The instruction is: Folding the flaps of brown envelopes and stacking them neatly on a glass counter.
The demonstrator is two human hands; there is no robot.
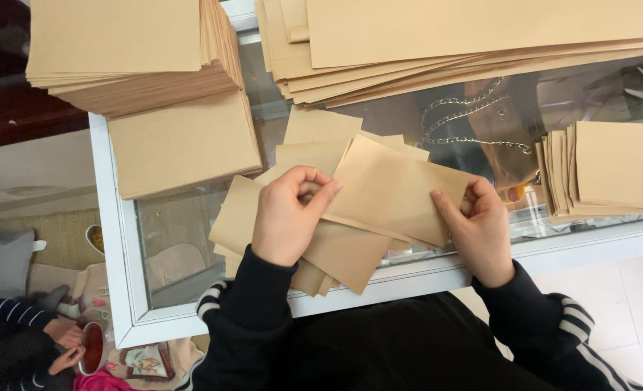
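Pinching a brown paper sheet (394,190) by opposite edges, left hand (286,217) and right hand (481,228).

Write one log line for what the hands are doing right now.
left hand: pinching brown paper sheet | right hand: holding same sheet's other end | under: loose brown sheets | surface: glass-topped table | around: paper stacks

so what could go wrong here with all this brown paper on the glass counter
1. The loose pile of sheets under the hands sticks out past the counter's white frame, so a nudge from the left hand could slide some off onto the floor.
2. The tall stack overhangs the counter's far left corner and might tip.
3. The right hand pinches the folded sheet by its edge only; it may shift and crease crooked.
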